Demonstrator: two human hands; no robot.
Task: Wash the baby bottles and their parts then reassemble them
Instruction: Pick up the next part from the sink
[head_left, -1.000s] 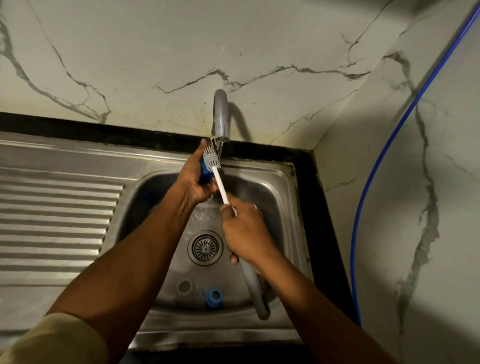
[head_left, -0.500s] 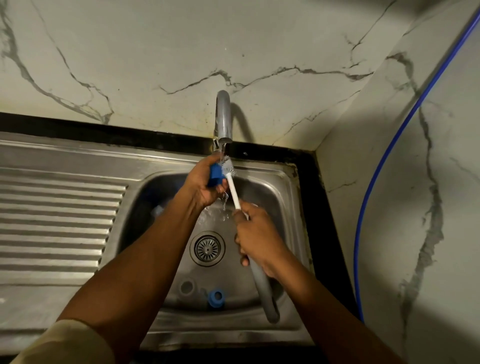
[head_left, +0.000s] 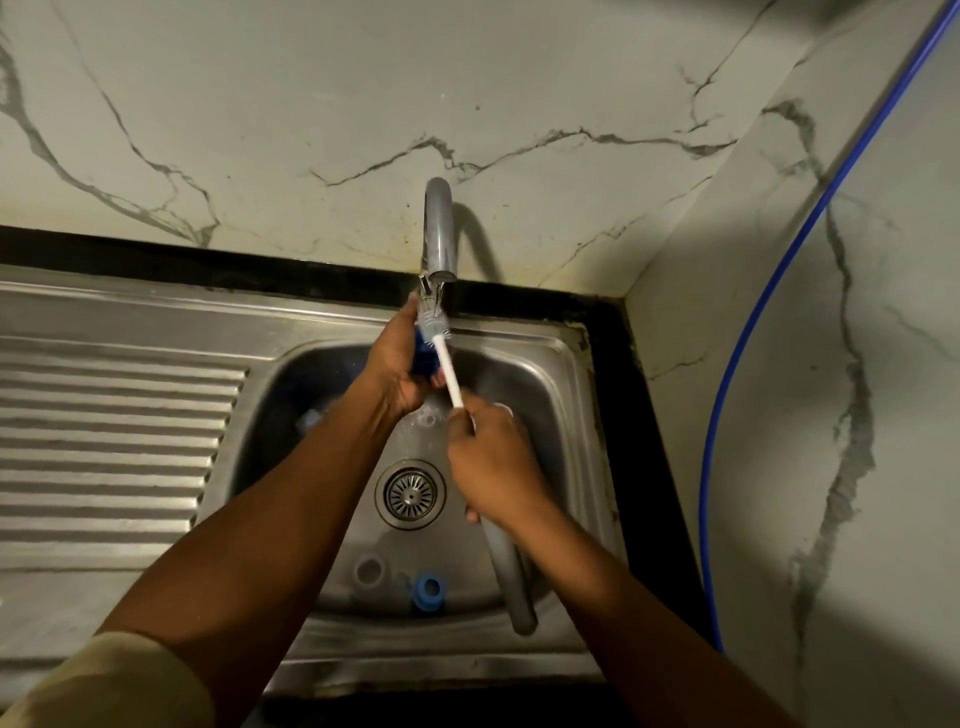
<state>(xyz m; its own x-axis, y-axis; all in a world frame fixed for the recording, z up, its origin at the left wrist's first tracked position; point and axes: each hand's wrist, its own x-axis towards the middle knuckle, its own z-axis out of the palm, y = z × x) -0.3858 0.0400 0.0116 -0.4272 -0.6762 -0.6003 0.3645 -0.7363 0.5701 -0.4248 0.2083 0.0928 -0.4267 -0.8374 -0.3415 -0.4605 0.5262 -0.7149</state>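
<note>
Over the steel sink (head_left: 566, 395), the left hand (head_left: 395, 366) holds a blue bottle part (head_left: 422, 359) up just beneath the mouth of the tap (head_left: 439, 234). Its fingers are curled closed around the part. Most of the piece is hidden behind the palm, so I cannot tell exactly which part it is.

The right hand (head_left: 491, 462) grips the bottle brush (head_left: 450, 373) with its fingers wrapped tight on the handle. The white shaft slants up and left, the bristled head sits at the top edge of the blue part right under the spout, and the grey handle end sticks out below the wrist toward the near rim.

On the basin floor, near the front wall, lie a blue ring (head_left: 428, 590) and just left of it a clear piece (head_left: 369, 569) (both well apart from the hands). The drain (head_left: 410, 493) sits between them and the hands.

A ribbed drainboard (head_left: 104, 441) extends to the left, and a blue hose (head_left: 779, 291) runs down the marble wall (head_left: 260, 104) on the right.
</note>
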